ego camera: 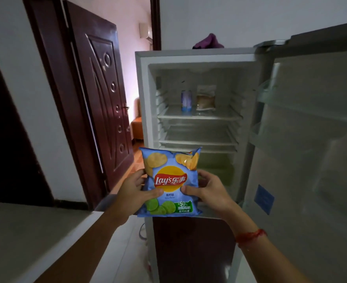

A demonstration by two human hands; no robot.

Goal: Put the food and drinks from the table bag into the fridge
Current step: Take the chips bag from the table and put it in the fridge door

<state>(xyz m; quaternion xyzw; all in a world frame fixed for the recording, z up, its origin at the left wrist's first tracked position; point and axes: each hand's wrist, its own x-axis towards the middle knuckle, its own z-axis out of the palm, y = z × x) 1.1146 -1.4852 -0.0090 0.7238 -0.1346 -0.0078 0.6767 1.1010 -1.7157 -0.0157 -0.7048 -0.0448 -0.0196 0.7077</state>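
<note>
**A:** so what's being held there?

**B:** The left hand (135, 192) is clamped on the left edge of a blue Lay's chip bag (170, 182), thumb laid across the front near the green lime slices, fingers tucked behind. The right hand (206, 193) is closed on the right edge the same way, thumb on the front by the logo. A red string bracelet (250, 236) can be seen on the right wrist. The bag is kept upright, label facing the camera, out in front of the open fridge (144, 94) and not inside it yet.

**A:** and what's in the fridge?

**B:** Behind the bag, the lower part of the compartment is covered, but a greenish crisper drawer (219, 170) can be made out just past its right side. Two clear shelves above that look bare. On the top shelf (199, 115), a blue-and-white carton (186, 100) is stood at the left and a clear pouch of something brownish (205, 98) just beside it on the right. Both are blurry, so labels can't be read.

**A:** door?

**B:** The fridge door (311, 129) is swung wide open to the right, with a blue sticker (264, 199) stuck low on its inner side. A purple cloth (208, 42) is bunched on top of the fridge. To the left, a dark brown room door (101, 103) is left open, and a pale countertop (25, 231) sits at the lower left.
</note>
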